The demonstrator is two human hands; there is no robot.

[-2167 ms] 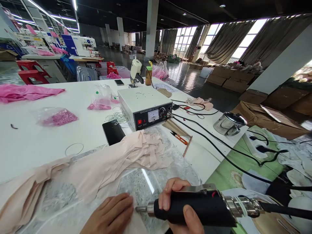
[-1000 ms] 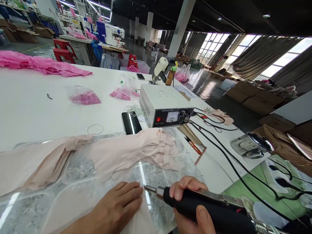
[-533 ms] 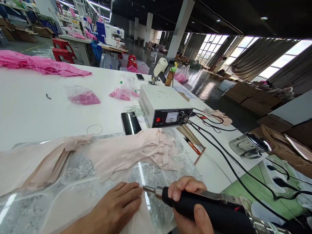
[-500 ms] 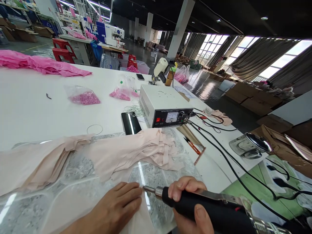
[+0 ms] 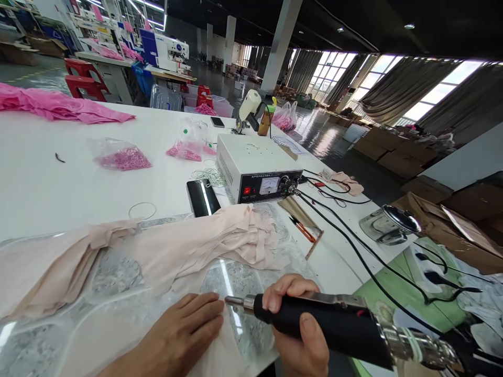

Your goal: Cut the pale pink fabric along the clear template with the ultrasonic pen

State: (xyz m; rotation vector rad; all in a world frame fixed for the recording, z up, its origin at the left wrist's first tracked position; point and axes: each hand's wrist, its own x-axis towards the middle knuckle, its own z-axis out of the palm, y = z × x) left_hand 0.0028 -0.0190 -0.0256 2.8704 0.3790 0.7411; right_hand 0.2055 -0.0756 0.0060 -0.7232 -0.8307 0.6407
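Note:
My right hand (image 5: 296,324) is wrapped round a black handheld tool (image 5: 326,322) with a metal tip. The tip points left and ends beside the fingertips of my left hand (image 5: 192,327). Those fingers lie close together, pressed on pale pink fabric (image 5: 226,351) over the grey marbled sheet (image 5: 239,280); whether they pinch it is hidden. Just beyond my hands is a pile of pale pink fabric pieces (image 5: 212,235), with another folded stack (image 5: 51,262) at the left.
A white control box (image 5: 255,162) stands behind the fabric, beside a black phone (image 5: 203,198). Cables (image 5: 353,251) run along the right, near orange-handled snips (image 5: 302,229) and a lidded glass jar (image 5: 383,225). Bags of pink pieces (image 5: 126,157) lie farther back.
The view has shifted slightly, so the table items appear a little farther left. Both hands keep nearly the same placement, and the tool's rear end shows more.

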